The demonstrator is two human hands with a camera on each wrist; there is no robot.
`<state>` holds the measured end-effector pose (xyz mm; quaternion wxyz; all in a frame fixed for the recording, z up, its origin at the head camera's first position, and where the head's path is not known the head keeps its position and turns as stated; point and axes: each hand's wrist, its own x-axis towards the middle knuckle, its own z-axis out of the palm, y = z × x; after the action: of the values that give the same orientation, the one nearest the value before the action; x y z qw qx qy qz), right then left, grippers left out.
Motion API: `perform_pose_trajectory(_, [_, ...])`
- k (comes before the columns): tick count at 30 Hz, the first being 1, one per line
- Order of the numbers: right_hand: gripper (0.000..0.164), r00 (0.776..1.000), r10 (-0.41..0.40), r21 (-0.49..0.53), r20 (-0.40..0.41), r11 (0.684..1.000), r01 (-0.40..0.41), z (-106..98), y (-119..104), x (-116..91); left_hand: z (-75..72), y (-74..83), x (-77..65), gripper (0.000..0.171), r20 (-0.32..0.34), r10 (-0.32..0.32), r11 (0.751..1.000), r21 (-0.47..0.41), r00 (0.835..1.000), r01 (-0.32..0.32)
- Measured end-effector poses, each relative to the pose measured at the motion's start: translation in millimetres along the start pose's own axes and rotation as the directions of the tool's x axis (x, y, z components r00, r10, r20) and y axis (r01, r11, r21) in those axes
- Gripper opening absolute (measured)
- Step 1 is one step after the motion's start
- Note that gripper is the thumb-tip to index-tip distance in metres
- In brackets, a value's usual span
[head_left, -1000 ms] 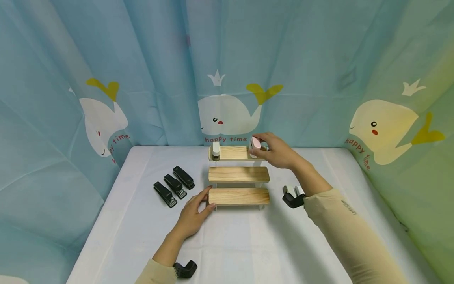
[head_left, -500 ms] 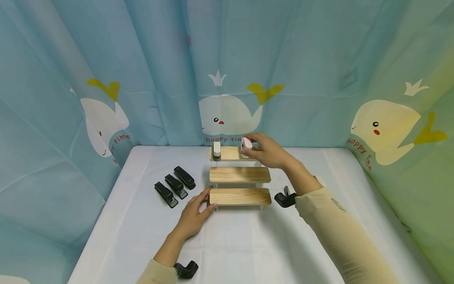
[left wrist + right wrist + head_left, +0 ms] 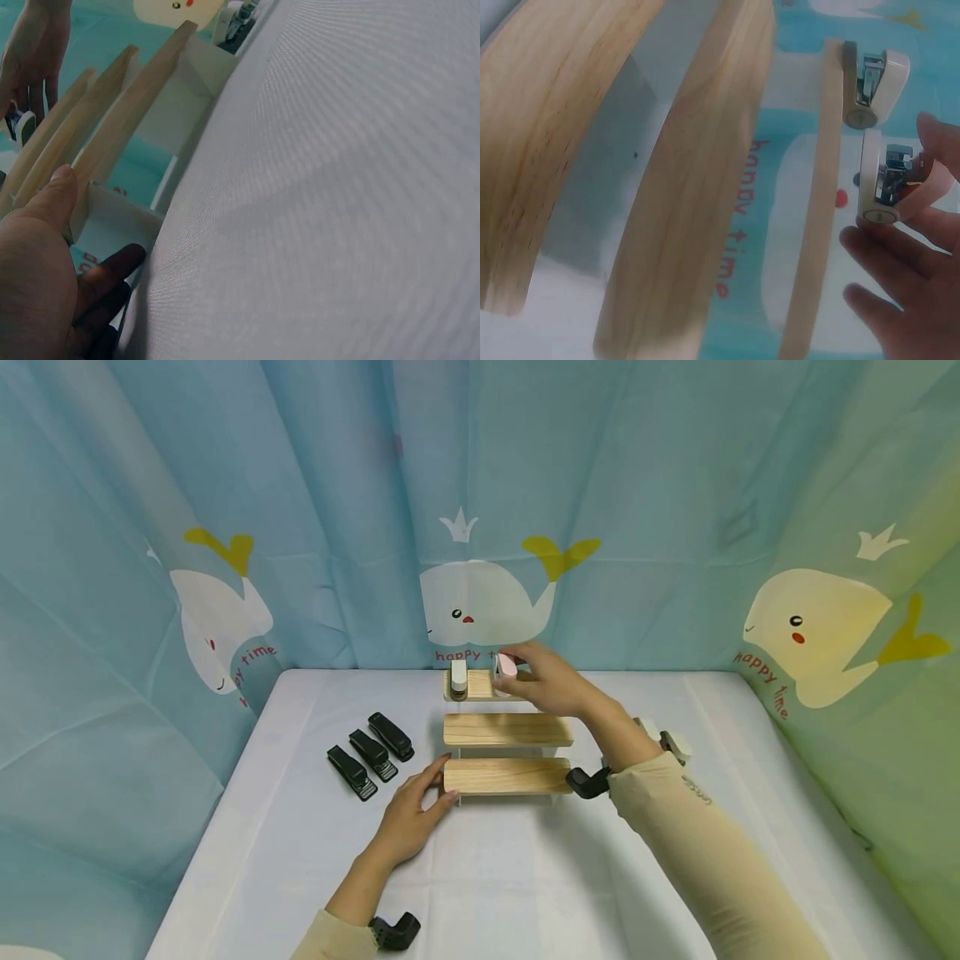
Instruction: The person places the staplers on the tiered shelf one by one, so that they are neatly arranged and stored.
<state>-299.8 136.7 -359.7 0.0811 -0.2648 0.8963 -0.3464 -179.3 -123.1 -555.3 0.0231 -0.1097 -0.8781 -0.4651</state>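
My right hand (image 3: pixel 553 681) pinches a small pink and white stapler (image 3: pixel 506 667) at the top step of a three-step wooden stand (image 3: pixel 510 729). In the right wrist view, thumb and fingers hold the pink stapler (image 3: pixel 869 169) upright, just beside a white and grey stapler (image 3: pixel 895 82) on the same narrow board. The two look close, with a slight gap. At the left end of the lowest step, my left hand (image 3: pixel 407 820) grips the stand; the left wrist view has the thumb on the wood and the fingers by the white side panel (image 3: pixel 120 214).
Several black staplers (image 3: pixel 370 753) lie in a slanted row left of the stand. Light-coloured staplers (image 3: pixel 677 748) lie on the white table right of it, partly hidden behind my right forearm. A blue whale-print curtain (image 3: pixel 360 568) hangs close behind the stand.
My right hand has moved left along the top step with the pink stapler, closer to the white stapler. My left hand has stayed at the stand's end.
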Motion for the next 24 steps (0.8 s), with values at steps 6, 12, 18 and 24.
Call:
perform_pose_trajectory(6, [0.065,1.000,-0.006,0.007,0.007,1.000,0.006,4,-2,3,0.4,-0.7,-0.5,0.066,0.000,-0.005,1.000,-0.003,1.000,0.005])
perform_pose_trajectory(12, [0.067,1.000,0.005,0.001,0.009,1.000,-0.005,7,-5,5,1.1,-1.6,0.2,0.067,-0.002,-0.005,1.000,-0.004,1.000,0.005])
perform_pose_trajectory(18, [0.070,1.000,0.018,-0.008,0.014,1.000,-0.017,10,-6,7,0.9,-2.1,0.2,0.067,-0.002,0.005,1.000,-0.002,1.000,-0.005])
perform_pose_trajectory(24, [0.069,1.000,0.010,0.000,0.019,1.000,-0.010,12,-7,10,0.2,-1.4,-0.3,0.067,-0.001,0.008,1.000,-0.001,1.000,-0.008])
